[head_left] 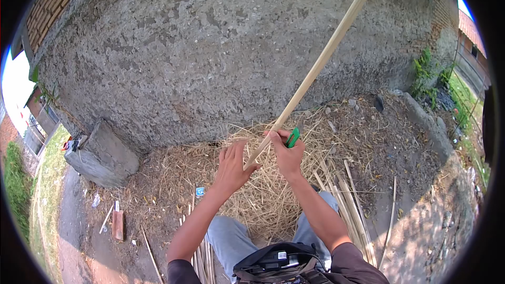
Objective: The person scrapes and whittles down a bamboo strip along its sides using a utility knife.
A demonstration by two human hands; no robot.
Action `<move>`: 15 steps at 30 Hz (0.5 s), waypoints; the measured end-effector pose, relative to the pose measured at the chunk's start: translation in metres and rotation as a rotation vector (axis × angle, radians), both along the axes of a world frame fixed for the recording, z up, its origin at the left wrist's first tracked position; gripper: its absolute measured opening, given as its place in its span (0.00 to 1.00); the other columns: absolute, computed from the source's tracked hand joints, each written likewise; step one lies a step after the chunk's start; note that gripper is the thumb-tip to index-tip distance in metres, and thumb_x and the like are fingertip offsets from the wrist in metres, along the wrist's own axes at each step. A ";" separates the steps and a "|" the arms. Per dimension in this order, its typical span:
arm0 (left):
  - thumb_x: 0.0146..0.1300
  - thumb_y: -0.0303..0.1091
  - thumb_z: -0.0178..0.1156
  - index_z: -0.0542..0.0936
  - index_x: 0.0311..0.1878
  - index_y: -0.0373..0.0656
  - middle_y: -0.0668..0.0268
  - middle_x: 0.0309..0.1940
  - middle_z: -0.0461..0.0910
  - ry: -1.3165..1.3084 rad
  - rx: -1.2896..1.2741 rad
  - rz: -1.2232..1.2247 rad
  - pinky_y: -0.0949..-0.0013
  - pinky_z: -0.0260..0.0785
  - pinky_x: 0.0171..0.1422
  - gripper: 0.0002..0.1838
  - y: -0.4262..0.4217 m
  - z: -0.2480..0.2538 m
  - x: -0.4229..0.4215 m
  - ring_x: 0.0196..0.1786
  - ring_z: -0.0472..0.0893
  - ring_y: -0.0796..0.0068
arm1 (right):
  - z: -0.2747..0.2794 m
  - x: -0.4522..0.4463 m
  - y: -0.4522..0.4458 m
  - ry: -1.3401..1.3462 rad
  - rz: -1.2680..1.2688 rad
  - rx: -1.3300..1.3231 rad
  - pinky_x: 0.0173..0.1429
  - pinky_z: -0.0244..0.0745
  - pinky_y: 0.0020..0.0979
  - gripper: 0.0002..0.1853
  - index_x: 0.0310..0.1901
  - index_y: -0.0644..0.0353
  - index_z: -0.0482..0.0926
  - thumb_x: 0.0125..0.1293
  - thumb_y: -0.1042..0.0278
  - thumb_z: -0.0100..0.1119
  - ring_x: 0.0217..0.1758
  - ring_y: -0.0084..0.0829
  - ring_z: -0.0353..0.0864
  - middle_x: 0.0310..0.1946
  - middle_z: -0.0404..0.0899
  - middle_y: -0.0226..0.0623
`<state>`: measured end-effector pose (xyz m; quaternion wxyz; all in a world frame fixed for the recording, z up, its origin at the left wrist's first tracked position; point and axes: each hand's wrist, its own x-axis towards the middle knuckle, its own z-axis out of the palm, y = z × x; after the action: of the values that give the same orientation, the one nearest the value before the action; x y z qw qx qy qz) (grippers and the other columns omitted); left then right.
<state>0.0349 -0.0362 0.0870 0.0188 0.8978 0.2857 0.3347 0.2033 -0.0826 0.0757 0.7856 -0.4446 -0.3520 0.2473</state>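
Note:
A long pale bamboo strip (326, 52) slants from the upper right down to between both hands. My right hand (289, 152) is closed, with its thumb on the strip and a green cutter (293, 138) held in its fingers. Lower on the strip, my left hand (233, 167) has its fingers spread, the thumb beside the strip's lower end. Whether it grips the strip is hard to tell. Under both hands lies a heap of thin shavings (263, 200).
Split strips (350, 205) lie beside the right leg, others (202, 257) by the left. A rough grey wall (210, 63) rises ahead. At the left are a concrete block (108, 155), a reddish wood piece (118, 225) and a blue packet (200, 191).

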 end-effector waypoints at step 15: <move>0.60 0.24 0.64 0.82 0.45 0.42 0.62 0.32 0.81 -0.075 0.059 0.203 0.61 0.72 0.39 0.10 -0.066 -0.030 -0.083 0.36 0.82 0.57 | -0.050 0.006 -0.048 0.350 0.044 -0.009 0.20 0.62 0.20 0.14 0.52 0.68 0.80 0.68 0.70 0.65 0.17 0.12 0.67 0.44 0.87 0.47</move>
<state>-0.0481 -0.1023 0.0571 -0.0310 0.8512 0.3642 0.3765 0.2095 -0.1306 0.0258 0.8273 -0.3906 -0.2184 0.3395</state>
